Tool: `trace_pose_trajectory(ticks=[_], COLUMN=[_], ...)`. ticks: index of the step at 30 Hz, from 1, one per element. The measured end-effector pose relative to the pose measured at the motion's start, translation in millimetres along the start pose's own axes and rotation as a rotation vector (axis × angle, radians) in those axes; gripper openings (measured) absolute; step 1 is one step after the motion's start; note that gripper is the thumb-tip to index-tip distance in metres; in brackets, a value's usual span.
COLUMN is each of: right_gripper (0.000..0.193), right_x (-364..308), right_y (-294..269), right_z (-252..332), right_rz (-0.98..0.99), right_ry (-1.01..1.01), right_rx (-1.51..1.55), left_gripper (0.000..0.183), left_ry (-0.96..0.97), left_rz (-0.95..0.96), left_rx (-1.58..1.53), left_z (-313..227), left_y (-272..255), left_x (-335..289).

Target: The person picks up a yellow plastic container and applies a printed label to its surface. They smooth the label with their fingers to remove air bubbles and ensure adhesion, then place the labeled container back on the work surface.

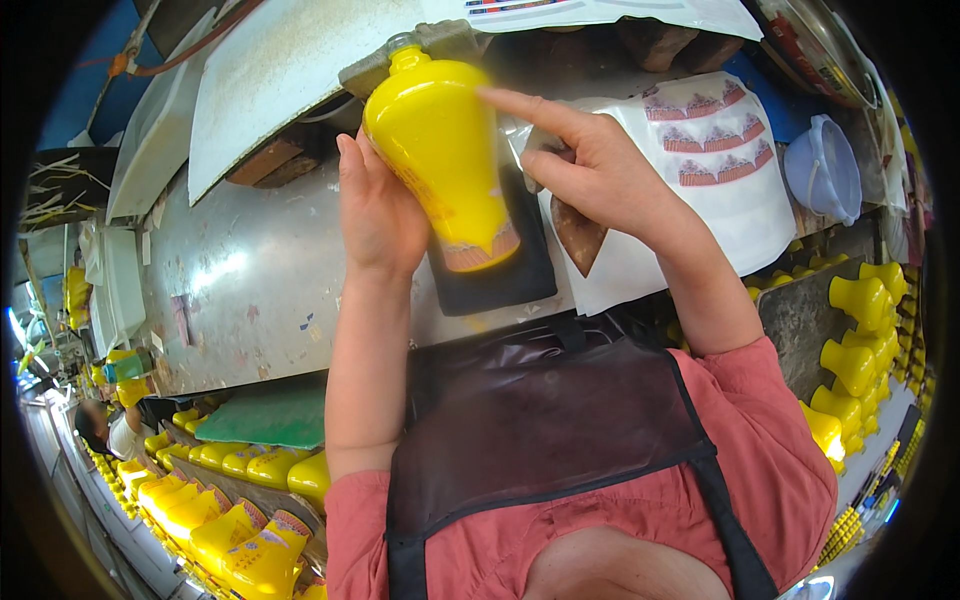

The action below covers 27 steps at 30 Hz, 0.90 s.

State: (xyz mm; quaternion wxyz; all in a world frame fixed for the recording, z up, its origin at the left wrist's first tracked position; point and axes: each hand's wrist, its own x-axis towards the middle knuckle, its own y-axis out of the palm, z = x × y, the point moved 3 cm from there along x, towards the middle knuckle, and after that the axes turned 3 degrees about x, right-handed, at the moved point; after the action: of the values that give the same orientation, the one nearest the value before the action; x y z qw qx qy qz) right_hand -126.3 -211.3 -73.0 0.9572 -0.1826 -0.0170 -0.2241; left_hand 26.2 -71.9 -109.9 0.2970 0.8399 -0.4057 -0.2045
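Note:
A glossy yellow bottle (437, 150) with a narrow neck lies tilted in front of me, its neck by a rough grey block (455, 42). Around its base runs a pink-and-purple patterned band (484, 250), above a dark pad (497, 293). My left hand (382, 205) cups the bottle's left side, some fingers hidden beneath it. With its index finger stretched to the bottle's right shoulder, my right hand (600, 165) keeps a brown, pointed flat scraper-like tool (578, 238) in its curled fingers. Beside it is a white sheet (735, 220) bearing several patterned strips (715, 135).
A lavender bucket (825, 170) stands at the right. Several yellow bottles line racks at the lower left (265, 560) and right (850, 365). The metal table (250, 300) extends leftward, with a white board (265, 95) above it. Another person (125, 435) is at far left.

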Motion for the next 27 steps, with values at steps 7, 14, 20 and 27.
trace_pose_trajectory(ticks=[7,14,20,27], right_gripper=[0.061,0.06,0.06,0.061], right_x=[1,1,-2,-2], right_y=[4,4,9,11], right_z=[1,5,8,7], right_rz=[-0.01,-0.074,-0.063,-0.054], right_ry=[-0.038,-0.075,-0.073,-0.089], right_rx=[-0.034,-0.062,-0.103,-0.168], left_gripper=[0.065,0.063,0.067,0.069], left_ry=[-0.086,-0.139,-0.163,-0.172], left_rz=[-0.102,-0.145,-0.165,-0.148], left_rx=[-0.019,-0.03,-0.011,-0.048], left_z=[1,2,3,4], left_y=[2,4,3,0], left_x=[2,7,9,9])
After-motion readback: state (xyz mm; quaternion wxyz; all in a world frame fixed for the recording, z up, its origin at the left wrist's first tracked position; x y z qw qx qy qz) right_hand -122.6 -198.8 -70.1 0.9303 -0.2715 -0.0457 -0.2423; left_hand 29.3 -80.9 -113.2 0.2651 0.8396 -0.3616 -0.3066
